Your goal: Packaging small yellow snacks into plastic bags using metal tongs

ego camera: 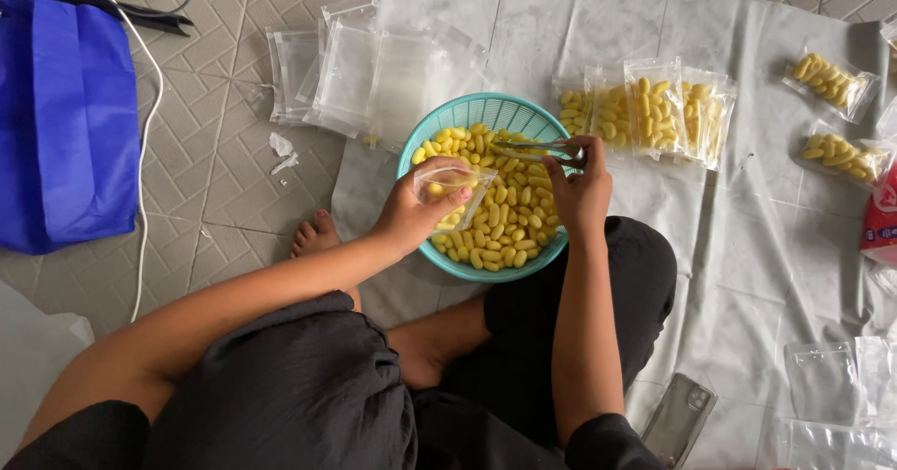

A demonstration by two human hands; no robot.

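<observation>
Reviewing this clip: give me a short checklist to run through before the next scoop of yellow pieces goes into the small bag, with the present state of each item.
1. Left hand holds the small clear bag over the teal basket: ok.
2. Bag mouth open towards the tongs: cannot tell.
3. Right hand grips the metal tongs: ok.
4. Tongs hold a yellow piece: cannot tell, tips lie among the pieces.
5. Basket has plenty of yellow pieces: ok.
6. Empty bags lie beside the basket on the floor: ok.
</observation>
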